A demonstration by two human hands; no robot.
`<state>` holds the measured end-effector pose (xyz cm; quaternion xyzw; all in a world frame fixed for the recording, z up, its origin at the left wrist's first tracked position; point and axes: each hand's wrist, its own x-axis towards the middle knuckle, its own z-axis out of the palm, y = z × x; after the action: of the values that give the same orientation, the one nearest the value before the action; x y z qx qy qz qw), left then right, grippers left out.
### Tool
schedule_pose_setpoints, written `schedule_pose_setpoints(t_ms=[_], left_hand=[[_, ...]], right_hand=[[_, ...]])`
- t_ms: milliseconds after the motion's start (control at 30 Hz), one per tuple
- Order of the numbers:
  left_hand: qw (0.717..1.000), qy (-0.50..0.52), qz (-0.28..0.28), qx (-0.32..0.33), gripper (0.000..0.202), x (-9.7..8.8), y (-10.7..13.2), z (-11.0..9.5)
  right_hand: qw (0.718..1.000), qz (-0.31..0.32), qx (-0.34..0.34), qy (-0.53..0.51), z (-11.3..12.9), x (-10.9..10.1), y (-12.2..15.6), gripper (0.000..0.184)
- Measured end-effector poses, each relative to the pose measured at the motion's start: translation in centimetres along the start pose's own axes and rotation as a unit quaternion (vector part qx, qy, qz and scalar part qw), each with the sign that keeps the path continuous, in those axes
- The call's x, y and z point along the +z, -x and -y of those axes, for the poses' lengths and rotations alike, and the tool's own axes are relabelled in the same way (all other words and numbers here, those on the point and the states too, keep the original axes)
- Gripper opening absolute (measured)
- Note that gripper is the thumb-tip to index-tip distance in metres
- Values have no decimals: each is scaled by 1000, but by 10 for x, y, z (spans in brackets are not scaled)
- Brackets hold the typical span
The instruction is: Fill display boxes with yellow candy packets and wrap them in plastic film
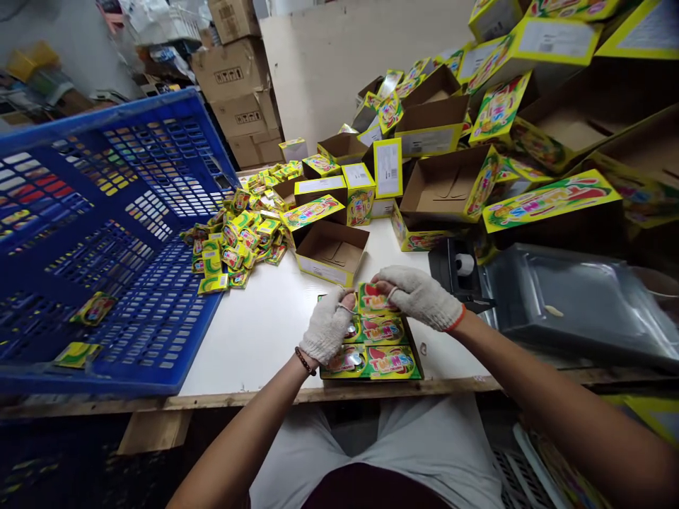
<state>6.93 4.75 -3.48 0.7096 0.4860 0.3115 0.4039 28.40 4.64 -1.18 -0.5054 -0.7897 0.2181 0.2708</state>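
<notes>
My left hand (pixel 329 326) and my right hand (pixel 419 295) wear white knit gloves and are both closed on a small candy packet (pixel 374 300) with a watermelon print. They hold it over the far end of an open box (pixel 393 362) filled with rows of the same packets, close to the table's front edge. An empty open carton (pixel 332 252) stands just beyond my hands. A heap of loose packets (pixel 238 237) lies to its left.
A large blue plastic crate (pixel 106 240) lies tilted on the left with a few packets inside. Many open yellow cartons (pixel 450 187) pile up at the back and right. A grey tray (pixel 578 300) and a tape dispenser (pixel 459 268) sit on the right.
</notes>
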Motion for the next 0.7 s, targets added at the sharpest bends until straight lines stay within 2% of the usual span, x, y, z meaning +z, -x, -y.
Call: schedule_pose_setpoints(t_ms=[33,100,200,300,433,567,633,700], left_hand=[[999,-24,-33,4,32,-3,-2,9],[993,-73,-92,9,28,-13,-5,31],[979,-138,-150,-11,24,-39,-13,69],[953,-209,-210,-59,27,-75,-26,103],[903,-301,-273,-137,36,-138,-45,139],[872,-360,-266,-198,45,-194,-54,158],[872,-370,-236,-215,40,-211,-55,163],[878,-372,-206,-219,29,-222,-53,166]], right_hand=[[999,-15,42,21,-8,5,0,26],[994,-2,92,62,-24,17,-1,23],[989,54,84,113,-38,36,-7,19],[990,66,65,107,-42,47,-14,20],[991,53,87,89,-46,53,-16,20],[985,-4,38,170,-49,65,-6,23],[972,-46,5,229,-48,70,1,19],[954,-71,2,292,-45,74,8,18]])
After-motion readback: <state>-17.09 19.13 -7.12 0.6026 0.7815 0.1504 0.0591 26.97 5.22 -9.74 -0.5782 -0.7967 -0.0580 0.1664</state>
